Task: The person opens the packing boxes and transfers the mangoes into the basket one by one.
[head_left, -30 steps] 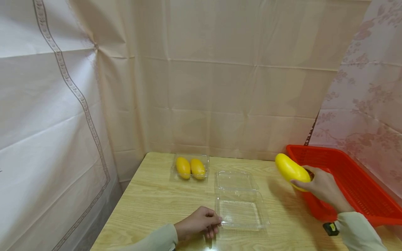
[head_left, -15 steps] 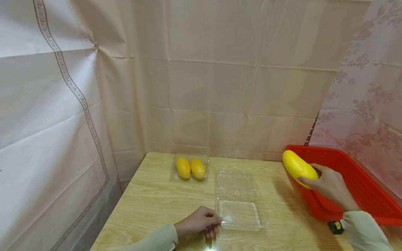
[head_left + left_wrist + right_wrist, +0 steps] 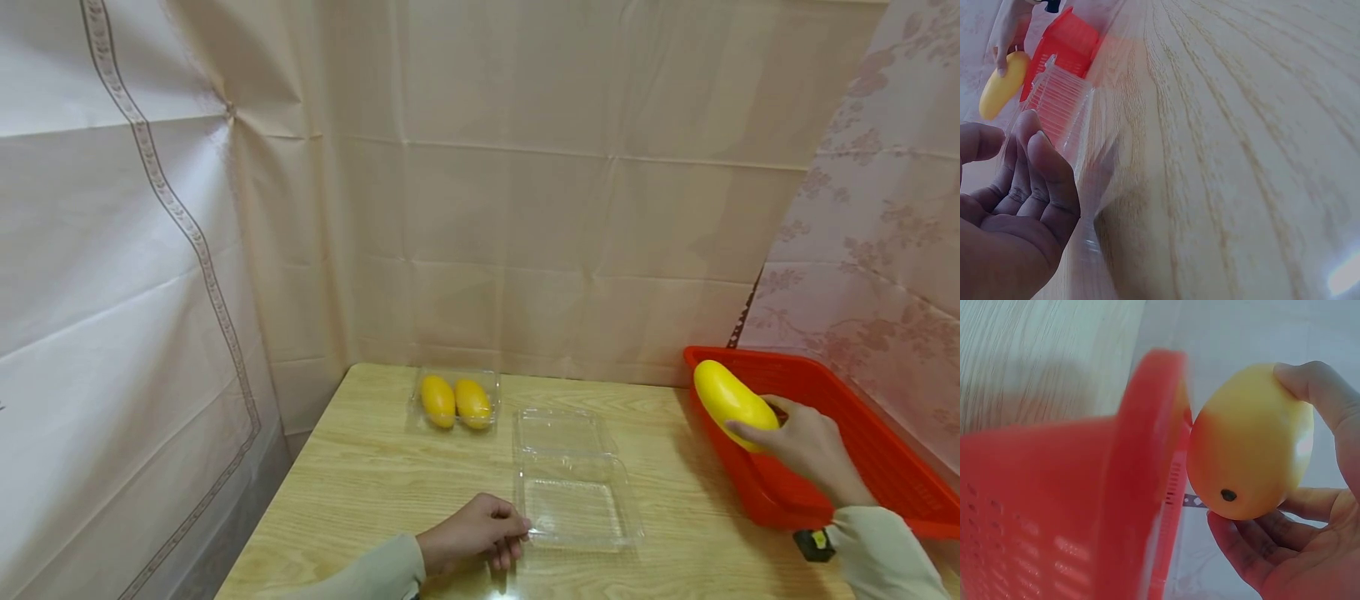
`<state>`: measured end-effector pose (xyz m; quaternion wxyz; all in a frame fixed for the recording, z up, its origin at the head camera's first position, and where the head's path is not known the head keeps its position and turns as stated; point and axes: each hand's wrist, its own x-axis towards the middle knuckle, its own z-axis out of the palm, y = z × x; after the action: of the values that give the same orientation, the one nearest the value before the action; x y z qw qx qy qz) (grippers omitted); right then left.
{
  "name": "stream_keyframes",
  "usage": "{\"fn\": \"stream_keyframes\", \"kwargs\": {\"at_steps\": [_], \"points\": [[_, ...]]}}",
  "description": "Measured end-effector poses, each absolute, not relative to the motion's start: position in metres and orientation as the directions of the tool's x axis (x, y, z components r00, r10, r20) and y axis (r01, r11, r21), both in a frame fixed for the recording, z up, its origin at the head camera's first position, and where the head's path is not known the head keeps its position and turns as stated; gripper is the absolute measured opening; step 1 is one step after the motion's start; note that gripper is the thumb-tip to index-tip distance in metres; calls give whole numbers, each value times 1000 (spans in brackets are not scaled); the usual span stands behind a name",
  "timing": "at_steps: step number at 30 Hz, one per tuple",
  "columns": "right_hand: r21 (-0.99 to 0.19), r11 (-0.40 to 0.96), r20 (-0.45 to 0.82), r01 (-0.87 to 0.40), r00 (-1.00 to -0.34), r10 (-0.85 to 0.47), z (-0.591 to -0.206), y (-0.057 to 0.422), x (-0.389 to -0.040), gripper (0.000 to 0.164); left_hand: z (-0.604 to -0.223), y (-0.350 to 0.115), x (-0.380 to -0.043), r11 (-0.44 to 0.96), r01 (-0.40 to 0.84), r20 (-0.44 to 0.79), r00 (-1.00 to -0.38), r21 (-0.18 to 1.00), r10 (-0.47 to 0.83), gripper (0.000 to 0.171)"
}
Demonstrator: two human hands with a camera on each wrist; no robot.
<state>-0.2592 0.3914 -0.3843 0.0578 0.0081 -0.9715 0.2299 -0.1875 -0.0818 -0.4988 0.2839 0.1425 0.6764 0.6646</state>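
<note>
My right hand [image 3: 810, 446] holds a long yellow mango [image 3: 729, 404] between thumb and fingers, above the near-left rim of a red plastic basket [image 3: 768, 500]. In the right wrist view, the mango's dark stem spot [image 3: 1229, 495] faces the camera, right beside the basket rim. My left hand [image 3: 474, 533] pinches the near-left corner of a clear plastic clamshell box [image 3: 581, 542] with thumb and fingertips. The box lies on the table with its lid [image 3: 558, 429] folded back, away from me, and nothing inside.
A second clear box [image 3: 453, 375] at the back left contains two orange-yellow mangoes [image 3: 472, 404]. Wood-grain tabletop [image 3: 375, 483] lies under both boxes. A pale cloth [image 3: 487, 208] hangs along the back edge, with a flowered cloth [image 3: 885, 250] on the right beside the basket.
My right hand has carried the mango to the right, from over the table beside the basket to over its rim. My left hand and both boxes have stayed put.
</note>
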Motion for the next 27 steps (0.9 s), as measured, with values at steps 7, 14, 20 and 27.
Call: {"fn": "stream_keyframes", "kwargs": {"at_steps": [7,14,20,27], "points": [[-454,891,85,7,-995,51,-387,405,-260,105,-498,-82,-187,65,-185,-188,-793,981,580,26],[-449,893,61,33,-996,67,-392,418,-262,108,-498,-82,-188,62,-180,-182,-789,982,586,30],[-443,894,14,70,-996,85,-396,428,-264,113,-499,-82,-188,66,-181,-185,-788,981,587,32],[-435,894,-36,104,-994,98,-401,436,-266,116,-499,-83,-188,65,-184,-186,-784,981,593,31]]}}
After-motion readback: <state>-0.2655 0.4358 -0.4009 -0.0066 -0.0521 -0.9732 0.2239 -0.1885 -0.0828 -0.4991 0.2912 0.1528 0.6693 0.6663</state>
